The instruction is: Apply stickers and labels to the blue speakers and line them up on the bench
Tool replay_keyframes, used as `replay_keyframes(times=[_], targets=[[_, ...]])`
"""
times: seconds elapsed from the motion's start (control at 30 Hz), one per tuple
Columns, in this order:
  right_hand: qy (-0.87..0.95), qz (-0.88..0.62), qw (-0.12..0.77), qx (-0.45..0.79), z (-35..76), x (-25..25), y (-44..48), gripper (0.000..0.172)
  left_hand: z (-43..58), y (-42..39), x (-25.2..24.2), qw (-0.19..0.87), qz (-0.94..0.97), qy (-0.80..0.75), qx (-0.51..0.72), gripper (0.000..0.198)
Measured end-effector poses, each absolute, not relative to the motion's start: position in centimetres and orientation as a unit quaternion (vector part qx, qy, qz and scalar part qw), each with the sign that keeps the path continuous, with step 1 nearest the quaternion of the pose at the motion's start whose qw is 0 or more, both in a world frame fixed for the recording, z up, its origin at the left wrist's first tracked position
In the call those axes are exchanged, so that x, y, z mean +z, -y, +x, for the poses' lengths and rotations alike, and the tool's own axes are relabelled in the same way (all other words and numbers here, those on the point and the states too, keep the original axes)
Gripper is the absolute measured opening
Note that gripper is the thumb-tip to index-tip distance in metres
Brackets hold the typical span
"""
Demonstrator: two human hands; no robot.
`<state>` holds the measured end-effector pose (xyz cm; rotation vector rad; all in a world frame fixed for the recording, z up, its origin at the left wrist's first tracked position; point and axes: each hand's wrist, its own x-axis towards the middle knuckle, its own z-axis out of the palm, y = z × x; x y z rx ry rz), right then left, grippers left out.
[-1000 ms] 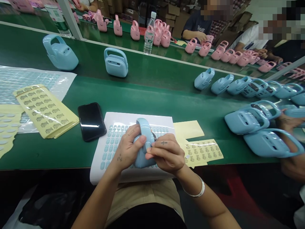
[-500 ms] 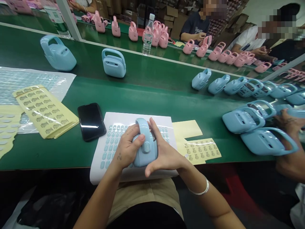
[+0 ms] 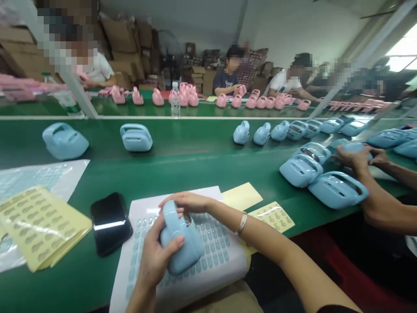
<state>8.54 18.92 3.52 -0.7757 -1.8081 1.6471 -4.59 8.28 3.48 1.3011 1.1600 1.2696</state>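
Blue device, one, with two hands

Green table: phone, yellow sheets

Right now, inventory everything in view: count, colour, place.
held unit: one, blue, left hand
other units: many, blue, table
pink units: many, pink, far side
sticker sheet: one, white, centre
phone: one, black, near left
label sheets: several, yellow, either side
plastic sheet: one, whitish, left
bottles: at least two, clear, far side
posts: two, pale, far side
boxes: several, brown, background
table: one, green, beneath
co-workers: several, mixed clothing, far side and right
bracelet: one, silvery, right wrist
left hand: one, gripping held unit
right hand: one, behind held unit
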Motion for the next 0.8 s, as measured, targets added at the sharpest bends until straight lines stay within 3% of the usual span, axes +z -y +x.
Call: replay_keyframes(times=[0.13,0.27,0.33,0.4,0.5,0.57,0.8], targets=[[0.681,-0.314,0.319,0.580,6.7,6.5,-19.8,0.058,-5.4,-9.3,6.0,0.522,0.292,-0.443,0.668,0.047],[0.649,-0.395,0.403,0.510,7.9,10.8,-23.9,0.032,-5.9,-11.3,6.2,0.384,0.269,-0.496,0.731,0.054],[0.631,-0.451,0.427,0.465,8.9,12.6,-27.4,0.024,-5.9,-12.3,3.8,0.295,0.356,-0.572,0.677,0.044],[0.618,-0.507,0.420,0.429,9.8,13.6,-31.2,0.027,-5.7,-13.0,0.9,0.226,0.524,-0.597,0.564,0.038],[0.602,-0.581,0.394,0.380,10.4,13.3,-36.5,0.034,-5.1,-13.6,-1.8,-0.044,0.725,-0.489,0.482,0.029],[0.597,-0.621,0.372,0.345,10.4,12.5,-39.2,0.035,-5.0,-13.9,-2.2,-0.155,0.784,-0.430,0.421,0.024],[0.612,-0.723,0.265,0.178,13.0,11.6,-44.1,0.035,-5.5,-14.2,-2.0,-0.182,0.827,-0.426,0.318,0.023]])
